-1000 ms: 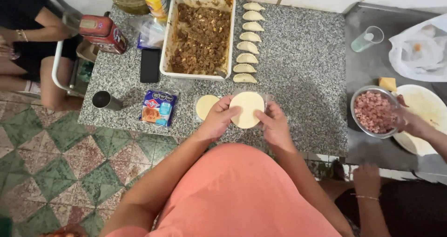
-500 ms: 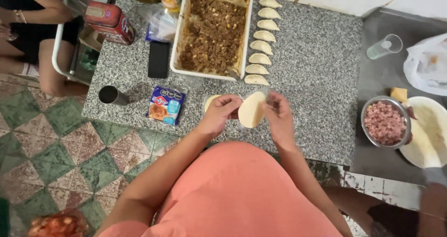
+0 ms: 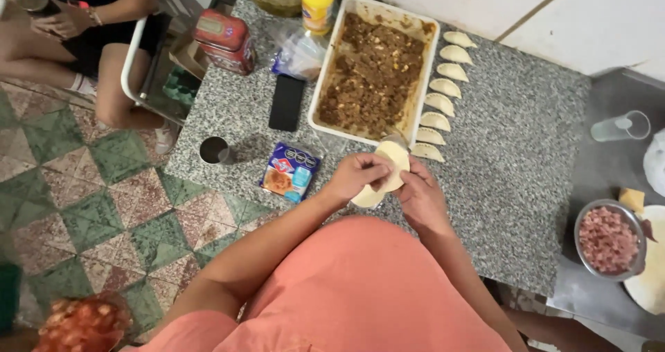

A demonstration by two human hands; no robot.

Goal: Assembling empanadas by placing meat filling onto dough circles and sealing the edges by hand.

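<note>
Now | dough disc folded, long axis up-right toward tray | left hand, right hand grip pinching it

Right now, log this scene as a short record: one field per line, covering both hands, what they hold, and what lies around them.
Left hand: grips the left edge of the dough disc
Right hand: pinches the disc's right edge
Disc state: folded between both hands, above the counter
Spare disc: flat on the granite counter, under the hands
Filling tray: white, rectangular, brown mince, just beyond the hands
Finished pastries: seven in a row along the tray's right side
Left of the tray: black phone, blue packet, metal cup
Far right: bowl of diced pink meat
</note>
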